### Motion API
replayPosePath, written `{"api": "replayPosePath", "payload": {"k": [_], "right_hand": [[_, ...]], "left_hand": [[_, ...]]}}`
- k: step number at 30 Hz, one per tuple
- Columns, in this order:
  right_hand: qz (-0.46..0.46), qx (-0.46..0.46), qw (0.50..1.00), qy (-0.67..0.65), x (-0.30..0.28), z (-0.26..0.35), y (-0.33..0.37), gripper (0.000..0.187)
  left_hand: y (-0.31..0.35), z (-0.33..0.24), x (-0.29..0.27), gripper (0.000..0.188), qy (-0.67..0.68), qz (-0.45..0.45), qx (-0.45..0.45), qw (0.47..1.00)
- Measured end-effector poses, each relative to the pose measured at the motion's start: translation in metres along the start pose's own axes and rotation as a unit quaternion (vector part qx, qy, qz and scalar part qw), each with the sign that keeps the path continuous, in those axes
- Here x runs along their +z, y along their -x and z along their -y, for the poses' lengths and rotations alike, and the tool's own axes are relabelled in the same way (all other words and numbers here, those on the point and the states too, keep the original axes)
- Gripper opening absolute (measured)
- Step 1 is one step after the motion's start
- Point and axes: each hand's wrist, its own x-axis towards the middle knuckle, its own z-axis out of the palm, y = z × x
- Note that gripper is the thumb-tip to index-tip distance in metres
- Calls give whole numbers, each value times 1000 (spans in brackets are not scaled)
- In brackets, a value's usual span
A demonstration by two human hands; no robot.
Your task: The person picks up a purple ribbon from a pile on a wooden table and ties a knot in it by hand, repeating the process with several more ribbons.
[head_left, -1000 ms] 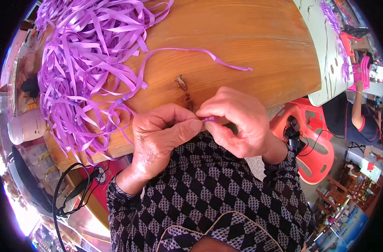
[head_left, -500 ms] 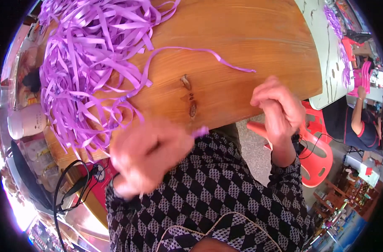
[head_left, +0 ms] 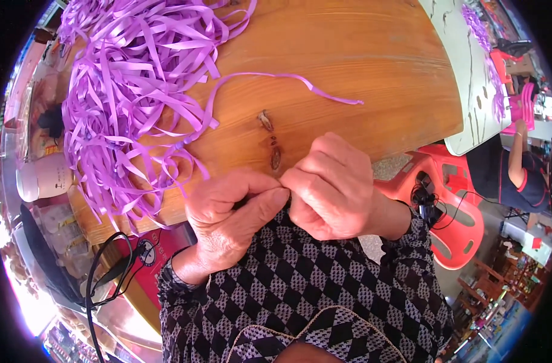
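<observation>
My left hand [head_left: 237, 218] and my right hand [head_left: 330, 187] meet at the table's near edge, in front of my patterned top. Thumb and fingertips of the left hand are pinched together, touching the closed fingertips of the right. A purple ribbon [head_left: 197, 164] runs from a heap toward the back of my left hand; whatever lies between the fingertips is covered by them. The large tangled heap of purple ribbons [head_left: 149, 72] lies on the left of the wooden table [head_left: 348, 72]. From it one loose ribbon [head_left: 276, 75] stretches right across the wood, ending in a small knot-like tip.
A white marbled table [head_left: 451, 91] adjoins on the right, with more purple ribbons [head_left: 478, 30] on it. Red plastic chairs [head_left: 451, 239] stand at the lower right, near another person [head_left: 521, 175]. A pale jar [head_left: 46, 176] and black cables [head_left: 94, 272] are at the left.
My right hand has moved left and down to meet my left hand. The purple ribbon end that stuck out of my left hand is now hidden by the fingers.
</observation>
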Motion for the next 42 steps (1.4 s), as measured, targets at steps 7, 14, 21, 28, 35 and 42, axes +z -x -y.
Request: {"api": "replayPosePath", "payload": {"k": [7,14,21,28,35,42], "right_hand": [[14,-21,997,74,-2,2,10,20],[26,-55,994,94,-14,7,14,26],[1,61,983,173,-56,-8,3,18],[-207,348,905,132,-126,-63,27,14],[-171,397,857,282,-134,-91,25,13],[59,62,996,4,-29,-17,-29,50]], "left_hand": [[6,16,5,7,11,26,50,998],[9,12,7,10,17,81,59,995],[-4,-3,-10,13,-245,25,245,938],[-20,3,-58,14,-206,-47,145,967],[-29,13,-57,15,-45,-63,27,997],[-38,2,-13,48,205,35,-100,973]]}}
